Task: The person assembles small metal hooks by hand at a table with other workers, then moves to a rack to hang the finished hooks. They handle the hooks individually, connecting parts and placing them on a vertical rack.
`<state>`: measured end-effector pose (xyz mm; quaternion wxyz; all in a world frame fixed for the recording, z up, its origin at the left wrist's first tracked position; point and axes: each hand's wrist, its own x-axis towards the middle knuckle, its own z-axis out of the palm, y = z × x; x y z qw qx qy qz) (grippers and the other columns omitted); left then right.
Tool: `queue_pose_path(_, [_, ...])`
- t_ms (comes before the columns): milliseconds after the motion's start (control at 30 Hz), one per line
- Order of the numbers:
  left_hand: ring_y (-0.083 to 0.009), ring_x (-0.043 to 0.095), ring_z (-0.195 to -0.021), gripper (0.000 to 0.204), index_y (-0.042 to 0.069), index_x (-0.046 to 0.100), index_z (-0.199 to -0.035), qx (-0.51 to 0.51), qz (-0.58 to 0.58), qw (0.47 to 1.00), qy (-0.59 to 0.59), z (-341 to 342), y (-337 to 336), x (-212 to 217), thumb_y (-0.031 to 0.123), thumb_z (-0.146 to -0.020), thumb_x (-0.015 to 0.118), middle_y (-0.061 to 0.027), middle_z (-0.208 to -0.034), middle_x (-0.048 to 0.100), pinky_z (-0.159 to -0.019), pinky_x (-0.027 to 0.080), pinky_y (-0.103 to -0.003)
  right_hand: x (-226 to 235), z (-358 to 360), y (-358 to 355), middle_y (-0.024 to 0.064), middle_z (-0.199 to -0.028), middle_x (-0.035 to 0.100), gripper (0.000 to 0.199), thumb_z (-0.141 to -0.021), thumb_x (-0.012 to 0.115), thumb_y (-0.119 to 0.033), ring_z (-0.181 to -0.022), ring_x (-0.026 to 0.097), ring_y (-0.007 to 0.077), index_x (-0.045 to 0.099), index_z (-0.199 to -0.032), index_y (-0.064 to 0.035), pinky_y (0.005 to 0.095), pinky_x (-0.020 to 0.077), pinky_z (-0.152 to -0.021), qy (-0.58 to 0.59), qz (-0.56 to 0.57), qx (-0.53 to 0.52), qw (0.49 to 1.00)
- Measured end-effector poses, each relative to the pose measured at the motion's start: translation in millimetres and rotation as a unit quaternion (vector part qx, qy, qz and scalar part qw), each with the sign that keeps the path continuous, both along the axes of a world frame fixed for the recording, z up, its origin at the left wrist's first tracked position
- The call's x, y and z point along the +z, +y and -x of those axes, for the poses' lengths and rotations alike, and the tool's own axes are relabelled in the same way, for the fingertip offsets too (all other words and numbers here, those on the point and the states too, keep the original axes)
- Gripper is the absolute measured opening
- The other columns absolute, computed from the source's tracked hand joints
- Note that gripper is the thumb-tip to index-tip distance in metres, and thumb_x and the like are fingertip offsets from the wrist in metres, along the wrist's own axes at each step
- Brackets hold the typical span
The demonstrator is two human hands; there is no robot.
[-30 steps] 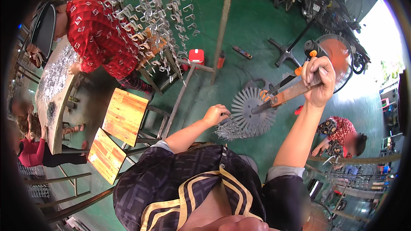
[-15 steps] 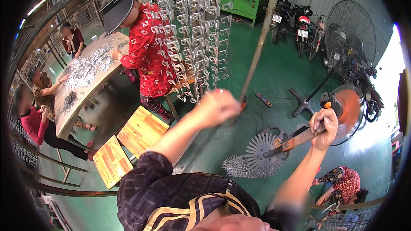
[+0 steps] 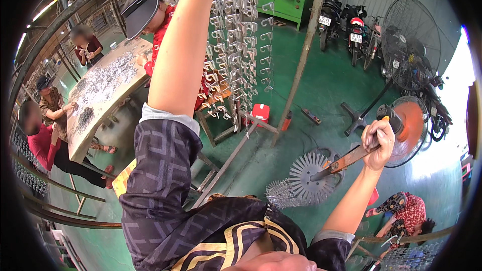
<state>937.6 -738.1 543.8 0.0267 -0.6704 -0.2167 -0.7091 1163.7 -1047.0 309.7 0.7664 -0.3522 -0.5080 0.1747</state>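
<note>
My left forearm (image 3: 183,45) reaches up past the hanging strands of metal hooks (image 3: 233,45). The hand at its end is cut off by the upper edge, so its fingers do not show. On the right side, my right hand (image 3: 379,145) is closed round the end of a brownish metal bar (image 3: 346,163). That bar runs down to a grey slotted disc (image 3: 312,176) with blade-like teeth round its rim. A bunch of small linked metal pieces (image 3: 280,194) hangs at the disc's left side.
A co-worker in red (image 3: 168,20) stands behind the strands, by a table (image 3: 83,143) heaped with metal parts; several others sit there. An upright pole (image 3: 301,65), an orange fan (image 3: 414,130) and a red container (image 3: 260,113) stand ahead. Another person (image 3: 406,216) bends low at right.
My left arm has swung up and forward from above the wooden boards, taking its hand beyond the upper edge. My right hand keeps its grip on the bar, shifted slightly.
</note>
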Motion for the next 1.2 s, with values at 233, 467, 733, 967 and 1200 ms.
queue_pose_path(233, [-0.0206, 0.059, -0.073, 0.007, 0.0, 0.062, -0.078, -0.154, -0.201, 0.967, -0.011, -16, 37, 15, 0.003, -0.073, 0.062, -0.0106, -0.075, 0.063, -0.065, 0.045, -0.033, -1, -2, -6, 0.005, -0.055, 0.042, 0.022, -0.084, 0.05, -0.016, -0.045, 0.04, 0.01, 0.047, -0.075, 0.0034, 0.0208, 0.0291, -0.039, 0.001, 0.003, -0.025, 1.0])
queue_pose_path(467, [-0.012, 0.054, -0.057, 0.01, -0.001, 0.064, -0.082, -0.368, 0.191, 0.91, 0.006, 5, 15, -31, 0.005, -0.075, 0.068, -0.0006, -0.065, 0.059, -0.054, 0.045, -0.027, -1, -1, -2, 0.0048, -0.055, 0.042, 0.022, -0.083, 0.05, -0.017, -0.045, 0.039, 0.0099, 0.047, -0.075, 0.0033, 0.021, 0.0291, -0.039, -0.003, 0.012, -0.018, 1.0])
queue_pose_path(733, [-0.0019, 0.047, -0.056, 0.016, 0.004, 0.066, -0.087, -0.414, 0.297, 0.854, 0.106, -7, -29, -185, 0.017, -0.079, 0.07, 0.0051, -0.068, 0.058, -0.048, 0.035, -0.018, -3, -6, -4, 0.0049, -0.056, 0.043, 0.023, -0.084, 0.048, -0.017, -0.046, 0.039, 0.0104, 0.048, -0.078, 0.0046, 0.0211, 0.0297, -0.04, -0.005, 0.016, -0.02, 1.0])
queue_pose_path(967, [-0.0039, 0.051, -0.063, 0.008, 0.002, 0.063, -0.086, -0.509, 0.434, 0.724, 0.167, -9, -57, -346, 0.009, -0.083, 0.065, 0.0023, -0.073, 0.059, -0.057, 0.042, -0.02, -3, -12, -1, 0.005, -0.057, 0.043, 0.023, -0.086, 0.046, -0.018, -0.047, 0.039, 0.0108, 0.048, -0.079, 0.0041, 0.0221, 0.0295, -0.042, -0.029, 0.014, 0.014, 0.999])
queue_pose_path(1200, [-0.0046, 0.053, -0.064, 0.005, 0.001, 0.064, -0.085, -0.537, 0.477, 0.655, 0.234, -24, -89, -487, 0.005, -0.082, 0.065, 0.0008, -0.077, 0.063, -0.059, 0.044, -0.021, -5, -19, 3, 0.0059, -0.056, 0.042, 0.021, -0.083, 0.047, -0.017, -0.046, 0.037, 0.0111, 0.048, -0.077, 0.0035, 0.0223, 0.0269, -0.042, -0.019, 0.017, 0.06, 0.998])
